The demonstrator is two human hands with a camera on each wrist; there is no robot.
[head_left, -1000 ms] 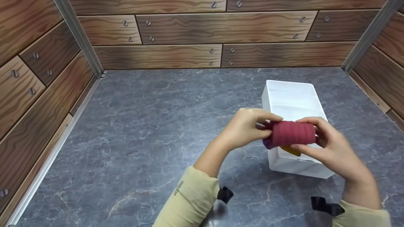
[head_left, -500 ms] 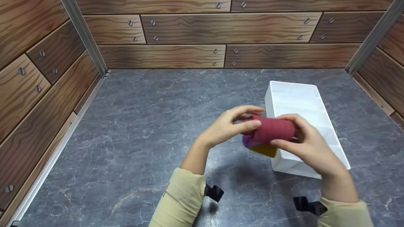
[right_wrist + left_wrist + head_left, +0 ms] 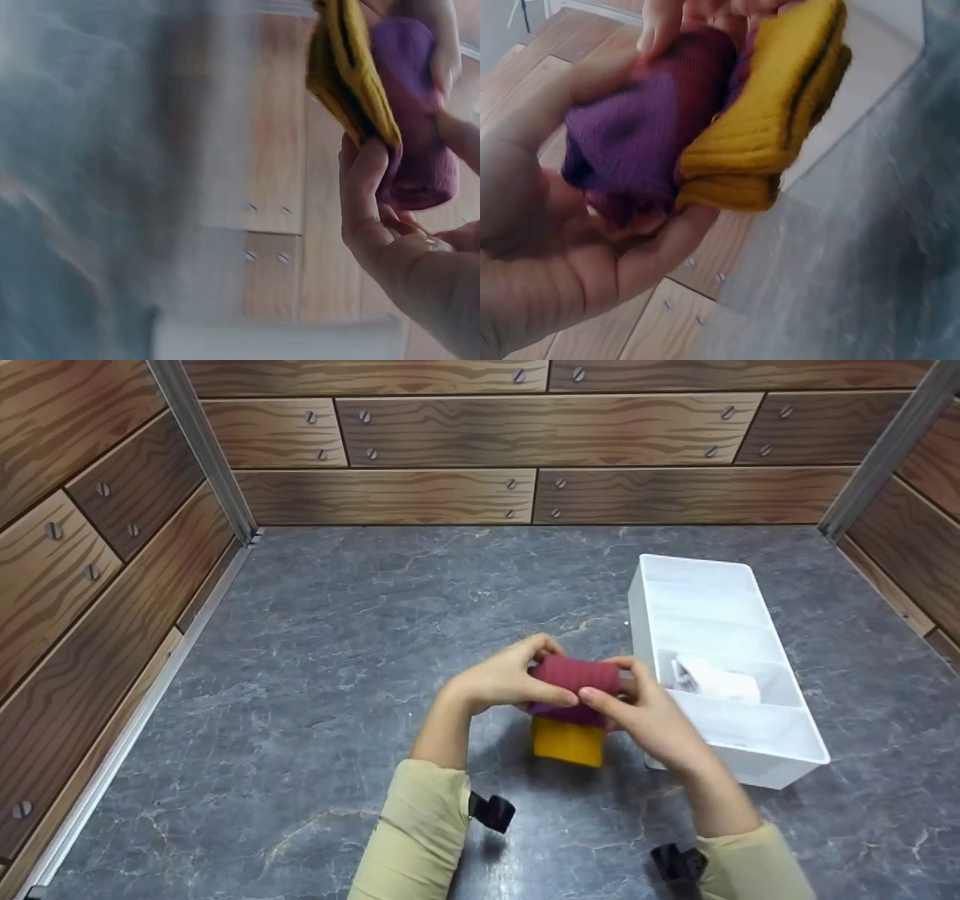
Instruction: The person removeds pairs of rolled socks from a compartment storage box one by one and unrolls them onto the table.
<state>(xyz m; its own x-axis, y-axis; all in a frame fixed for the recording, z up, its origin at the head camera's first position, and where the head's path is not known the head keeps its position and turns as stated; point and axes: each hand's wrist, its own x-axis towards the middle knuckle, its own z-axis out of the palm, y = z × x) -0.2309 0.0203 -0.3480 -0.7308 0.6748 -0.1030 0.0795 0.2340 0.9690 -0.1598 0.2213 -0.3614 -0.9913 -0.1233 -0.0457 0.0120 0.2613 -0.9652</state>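
Both hands hold a rolled pair of socks [image 3: 576,671], maroon and purple, above the grey tabletop and left of the white box. In the head view a ribbed yellow cuff [image 3: 568,742] hangs below the roll. My left hand [image 3: 499,682] grips its left end, while the right hand [image 3: 649,712] pinches the right end; the thumbs nearly meet in front. The left wrist view shows the purple sock end [image 3: 626,139] between thumb and fingers, beside the folded yellow cuff [image 3: 742,127]. From the right wrist, fingers [image 3: 364,187] support the cuff's lower edge.
A white divided box [image 3: 780,772] stands at the right, with a rolled white fabric bundle [image 3: 724,682] in one compartment. Wood-patterned walls [image 3: 435,495] enclose the grey marbled tabletop [image 3: 337,660] at the back and sides.
Both hands have carried the rolled socks left, from over the box to above the tabletop. More of the yellow cuff now hangs out, and the white bundle in the box has come into view.
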